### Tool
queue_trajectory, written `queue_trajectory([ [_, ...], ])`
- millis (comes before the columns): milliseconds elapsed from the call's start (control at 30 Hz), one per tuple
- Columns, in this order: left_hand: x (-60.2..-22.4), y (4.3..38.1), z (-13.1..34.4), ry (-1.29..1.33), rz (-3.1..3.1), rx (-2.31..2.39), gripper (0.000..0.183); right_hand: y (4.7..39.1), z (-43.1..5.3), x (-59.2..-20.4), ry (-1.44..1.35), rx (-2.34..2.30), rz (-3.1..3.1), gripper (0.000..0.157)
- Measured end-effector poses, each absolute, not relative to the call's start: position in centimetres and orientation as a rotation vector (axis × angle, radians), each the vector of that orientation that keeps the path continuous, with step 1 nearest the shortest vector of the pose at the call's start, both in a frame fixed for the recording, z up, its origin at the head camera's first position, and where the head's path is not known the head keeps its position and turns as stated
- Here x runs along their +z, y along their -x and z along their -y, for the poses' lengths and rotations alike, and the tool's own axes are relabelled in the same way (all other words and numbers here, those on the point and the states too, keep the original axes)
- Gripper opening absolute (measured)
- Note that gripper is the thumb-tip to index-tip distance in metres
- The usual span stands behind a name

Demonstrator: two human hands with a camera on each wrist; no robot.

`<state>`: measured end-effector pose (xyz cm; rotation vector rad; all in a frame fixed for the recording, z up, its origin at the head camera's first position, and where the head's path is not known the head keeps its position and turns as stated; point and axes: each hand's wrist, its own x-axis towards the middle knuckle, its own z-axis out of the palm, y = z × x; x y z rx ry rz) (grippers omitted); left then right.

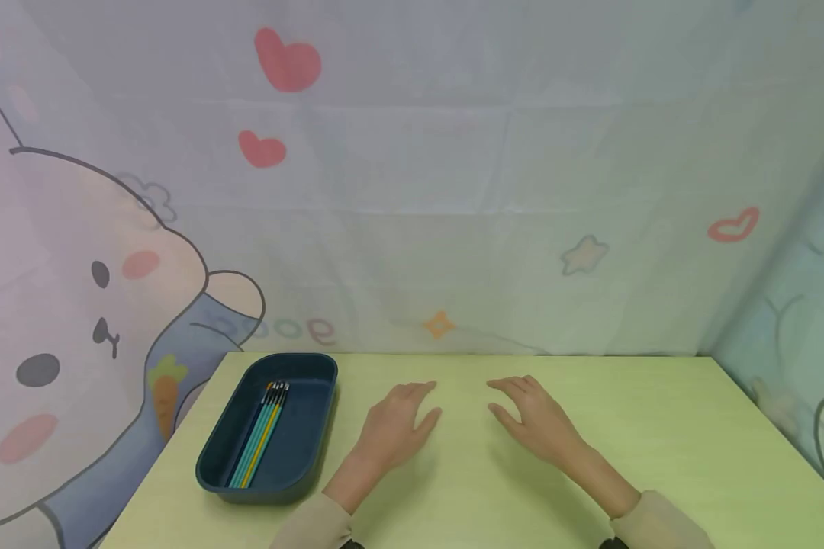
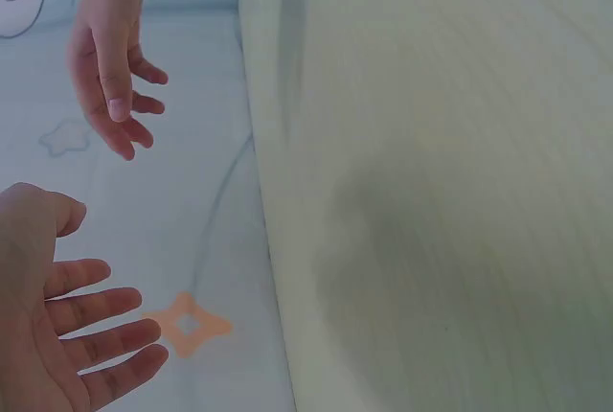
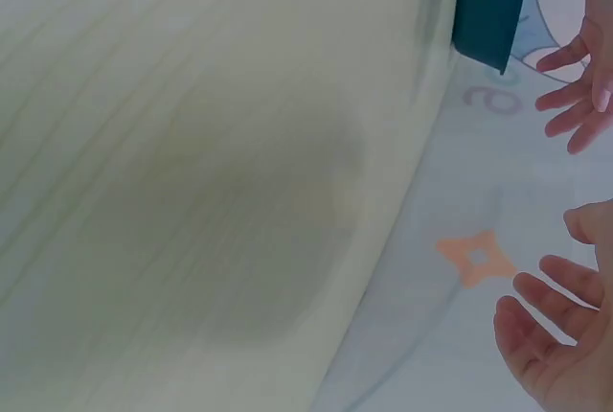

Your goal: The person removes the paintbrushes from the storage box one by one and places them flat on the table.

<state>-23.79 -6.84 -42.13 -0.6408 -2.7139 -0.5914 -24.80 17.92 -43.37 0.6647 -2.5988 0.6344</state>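
Over the middle of the table, my left hand (image 1: 393, 428) is held with fingers relaxed and apart, holding nothing. My right hand (image 1: 537, 421) faces it from the other side, also relaxed, thumb spread from the fingers. A gap separates the two hands. The left wrist view shows the left palm (image 2: 48, 326) with spread fingers; in the right wrist view the right hand's fingers (image 3: 560, 311) bend slightly around nothing. Left of the left hand stands a dark blue tray (image 1: 309, 427). Several paintbrushes (image 1: 259, 438) with teal, yellow and dark handles lie inside it, bristles toward the back.
The pale yellow-green table (image 1: 673, 442) ends at the back against a hanging cloth (image 1: 412, 252) printed with hearts, stars and a cartoon animal. Another printed cloth (image 1: 803, 320) hangs along the right side. Shadows of both hands fall on the tabletop.
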Motion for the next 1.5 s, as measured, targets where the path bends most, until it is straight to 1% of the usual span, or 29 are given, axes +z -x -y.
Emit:
queue_trajectory([
  [200, -41.7, 23.8, 7.1, 0.58, 2.693, -0.687, 0.041, 25.0, -17.1, -43.3, -0.598, 0.791, 2.567, 0.036],
  [500, -41.4, 23.9, 8.0, 0.476, 2.64, -0.88, 0.041, 25.5, -15.6, -43.5, -0.589, 1.04, 2.491, 0.033],
  [733, -40.9, 23.7, 9.1, 0.418, 2.6, -1.106, 0.035, 25.5, -14.0, -43.7, -0.508, 1.286, 2.443, 0.036],
  [900, -40.4, 23.7, 9.8, 0.369, 2.551, -1.219, 0.033, 25.5, -12.4, -43.6, -0.457, 1.407, 2.407, 0.036],
  [1200, -40.2, 24.0, 11.7, 0.251, 2.506, -1.389, 0.032, 25.8, -9.4, -43.6, -0.466, 1.541, 2.319, 0.035],
  [1500, -40.0, 23.8, 12.9, 0.181, 2.47, -1.547, 0.031, 26.2, -6.6, -43.7, -0.415, 1.692, 2.307, 0.034],
])
